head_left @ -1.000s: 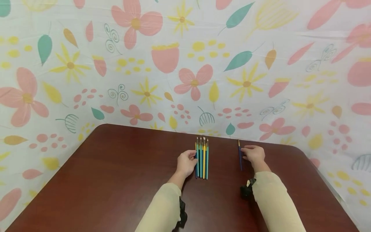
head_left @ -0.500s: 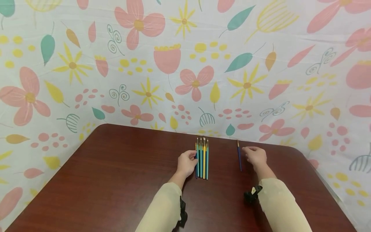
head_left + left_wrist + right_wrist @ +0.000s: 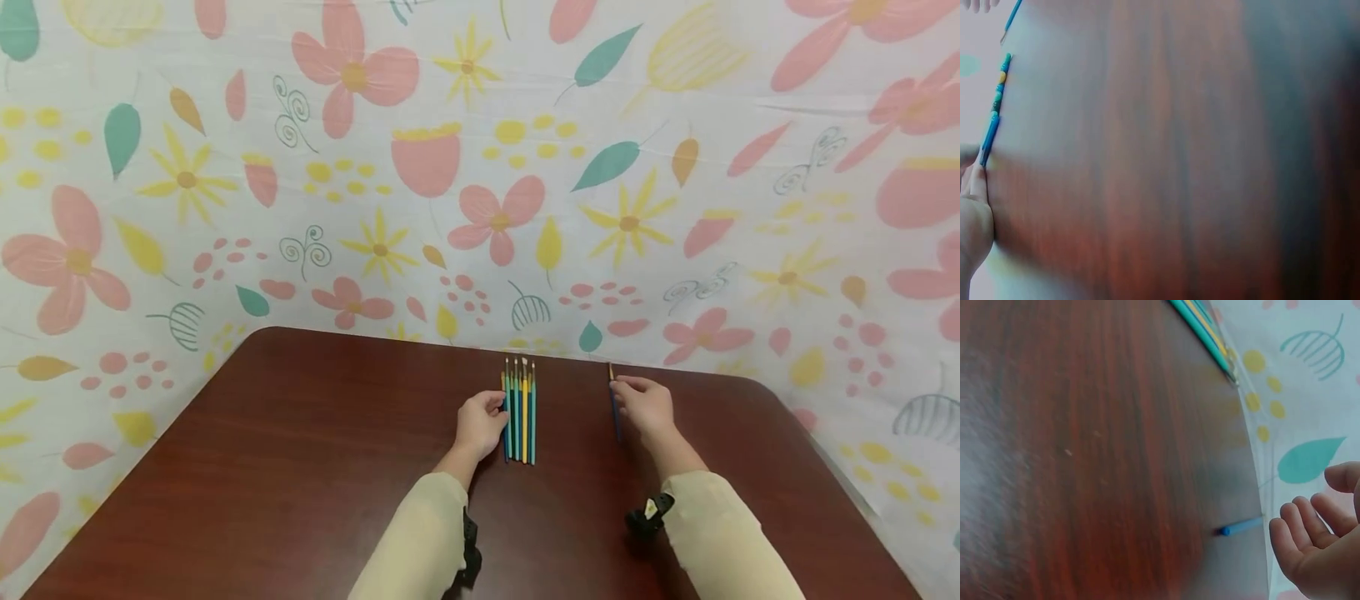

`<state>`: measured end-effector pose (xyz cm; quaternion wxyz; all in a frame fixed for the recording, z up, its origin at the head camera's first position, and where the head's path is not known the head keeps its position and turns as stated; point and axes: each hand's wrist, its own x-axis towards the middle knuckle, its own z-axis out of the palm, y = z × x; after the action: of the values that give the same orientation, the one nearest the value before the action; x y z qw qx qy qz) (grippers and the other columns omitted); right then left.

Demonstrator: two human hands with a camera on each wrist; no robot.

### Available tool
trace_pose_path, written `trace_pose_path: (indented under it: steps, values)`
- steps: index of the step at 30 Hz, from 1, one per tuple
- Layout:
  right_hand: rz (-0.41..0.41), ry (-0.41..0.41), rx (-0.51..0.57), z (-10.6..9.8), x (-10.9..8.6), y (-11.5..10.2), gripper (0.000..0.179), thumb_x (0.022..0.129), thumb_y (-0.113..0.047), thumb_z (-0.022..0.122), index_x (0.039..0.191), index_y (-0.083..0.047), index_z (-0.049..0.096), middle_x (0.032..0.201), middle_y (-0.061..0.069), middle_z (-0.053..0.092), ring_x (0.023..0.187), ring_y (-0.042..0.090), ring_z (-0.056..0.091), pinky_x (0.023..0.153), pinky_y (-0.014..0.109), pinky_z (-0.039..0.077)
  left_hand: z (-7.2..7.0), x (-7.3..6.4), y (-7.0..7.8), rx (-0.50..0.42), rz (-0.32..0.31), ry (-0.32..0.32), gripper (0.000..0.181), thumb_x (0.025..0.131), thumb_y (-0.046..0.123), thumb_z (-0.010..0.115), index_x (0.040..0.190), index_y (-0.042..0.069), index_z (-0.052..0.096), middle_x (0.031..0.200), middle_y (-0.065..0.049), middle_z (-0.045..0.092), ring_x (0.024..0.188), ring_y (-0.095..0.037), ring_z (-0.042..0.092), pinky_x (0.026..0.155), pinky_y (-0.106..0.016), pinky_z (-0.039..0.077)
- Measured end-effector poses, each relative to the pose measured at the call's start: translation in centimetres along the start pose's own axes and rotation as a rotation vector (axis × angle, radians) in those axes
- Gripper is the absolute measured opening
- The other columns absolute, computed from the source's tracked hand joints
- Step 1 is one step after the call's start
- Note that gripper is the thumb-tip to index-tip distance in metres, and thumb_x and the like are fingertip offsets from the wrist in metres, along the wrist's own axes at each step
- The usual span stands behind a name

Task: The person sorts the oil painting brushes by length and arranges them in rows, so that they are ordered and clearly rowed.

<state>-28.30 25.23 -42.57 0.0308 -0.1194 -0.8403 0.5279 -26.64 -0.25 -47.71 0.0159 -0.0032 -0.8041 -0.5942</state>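
Several paintbrushes [image 3: 528, 425], mostly teal and blue with a yellow one among them, lie side by side with bristles toward the wall. My left hand [image 3: 476, 425] rests at the row's left side, its fingertips against the outermost blue brush. In the left wrist view, the row [image 3: 999, 94] shows edge-on beside the hand [image 3: 975, 228]. A single blue paintbrush [image 3: 617, 421] lies apart to the right. Over its upper part is my right hand [image 3: 647, 404], thumb and fingers loosely bent. The right wrist view shows the blue handle end [image 3: 1238, 527] close to the relaxed fingers [image 3: 1300, 528].
Both hands work near the far edge of a dark brown wooden table [image 3: 300, 450]. Right behind it hangs a white cloth [image 3: 450, 275] printed with flowers and leaves. A stretch of tabletop separates the row from the lone brush. Black wrist devices [image 3: 648, 512] sit below the sleeves.
My right hand drew slightly right, away from the lone blue brush, then came back left over its upper part. The left hand stays by the row. The head view has shifted a little.
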Motion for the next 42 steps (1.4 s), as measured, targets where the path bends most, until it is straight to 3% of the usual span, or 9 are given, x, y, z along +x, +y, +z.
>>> trace_pose_path:
  steps: [4,10,16,23,42]
  values:
    - [-0.015,-0.011,0.037,0.8,-0.3,-0.4,0.047,0.096,-0.026,0.053,0.133,0.003,0.051,0.125,0.025,0.057,0.095,0.012,0.064,0.08,0.026,0.057,-0.4,0.2,0.1,0.001,0.0,-0.006,0.031,0.091,0.005,0.06,0.123,0.004,0.062,0.124,-0.015,0.061,0.116,-0.029,0.059,0.095,-0.038,0.053]
    - [0.001,-0.057,0.114,1.7,-1.0,-0.4,0.047,0.096,-0.024,0.052,0.135,0.002,0.048,0.13,0.023,0.053,0.095,0.01,0.064,0.083,0.027,0.058,-0.3,0.1,0.1,0.006,-0.005,-0.018,0.032,0.091,0.005,0.06,0.123,0.005,0.061,0.125,-0.015,0.061,0.116,-0.029,0.059,0.095,-0.038,0.053]
    - [0.018,-0.098,0.173,3.0,-1.5,-0.6,0.048,0.096,-0.022,0.054,0.136,0.002,0.047,0.132,0.024,0.053,0.103,0.019,0.065,0.086,0.029,0.058,-0.1,0.1,0.0,-0.002,-0.004,-0.028,0.032,0.091,0.005,0.06,0.123,0.005,0.061,0.125,-0.015,0.061,0.117,-0.029,0.059,0.096,-0.037,0.053]
    - [0.007,-0.154,0.192,4.8,-2.0,-1.0,0.049,0.095,-0.019,0.056,0.137,0.003,0.044,0.134,0.026,0.05,0.121,0.034,0.054,0.095,0.038,0.053,-0.1,0.0,0.0,-0.007,-0.012,-0.025,0.032,0.091,0.004,0.06,0.123,0.005,0.061,0.125,-0.015,0.061,0.117,-0.029,0.058,0.096,-0.038,0.053]
    - [-0.049,-0.17,0.142,8.1,-2.4,-1.2,0.056,0.09,-0.011,0.061,0.141,0.0,0.04,0.139,0.024,0.046,0.127,0.036,0.048,0.106,0.048,0.043,-0.2,0.0,0.2,-0.006,-0.002,-0.038,0.033,0.091,0.002,0.059,0.125,0.002,0.059,0.126,-0.017,0.06,0.12,-0.029,0.056,0.098,-0.039,0.051]
